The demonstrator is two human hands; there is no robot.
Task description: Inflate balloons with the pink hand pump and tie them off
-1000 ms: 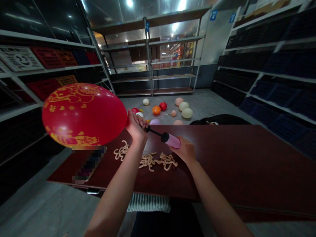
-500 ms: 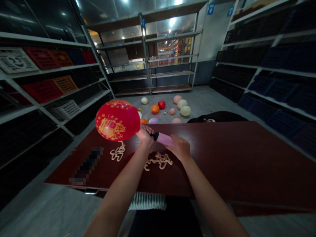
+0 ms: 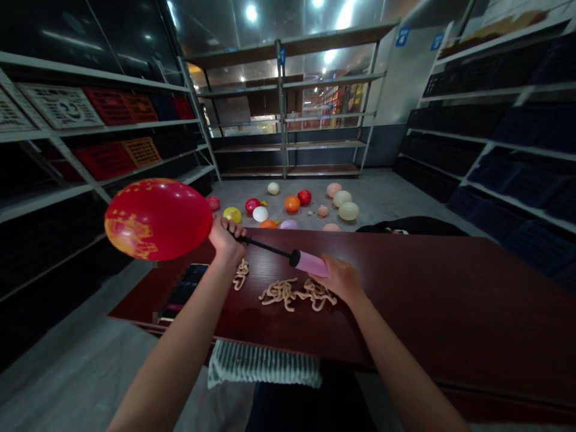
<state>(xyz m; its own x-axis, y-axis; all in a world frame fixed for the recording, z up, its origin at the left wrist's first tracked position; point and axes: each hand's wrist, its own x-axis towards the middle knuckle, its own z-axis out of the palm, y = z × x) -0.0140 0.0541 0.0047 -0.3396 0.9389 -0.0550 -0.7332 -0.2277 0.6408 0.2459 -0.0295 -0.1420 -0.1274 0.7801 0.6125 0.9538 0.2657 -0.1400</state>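
A red inflated balloon (image 3: 157,219) with yellow printing sits to the left of my left hand (image 3: 227,236), whose fingers are closed around its neck and the black end of a hand balloon pump (image 3: 310,263). The pump's thin black rod is drawn out between my two hands. My right hand (image 3: 342,278) is wrapped round the pink barrel. The nozzle inside the balloon's neck is hidden by my left fingers. Under the pump, piles of beige uninflated long balloons (image 3: 281,293) lie on the dark red table (image 3: 427,288), with a smaller bunch (image 3: 241,275) near my left wrist.
A phone (image 3: 189,285), partly pixelated, lies at the table's left beside my left forearm. Several inflated balloons (image 3: 292,204) are on the floor beyond the table. Shelves with crates (image 3: 108,105) line both sides. A ribbed pale cloth (image 3: 265,363) hangs at the front edge.
My left hand has moved left with the red balloon, away from my right hand. The pump's rod has slid out of the barrel. The view has shifted a little left.
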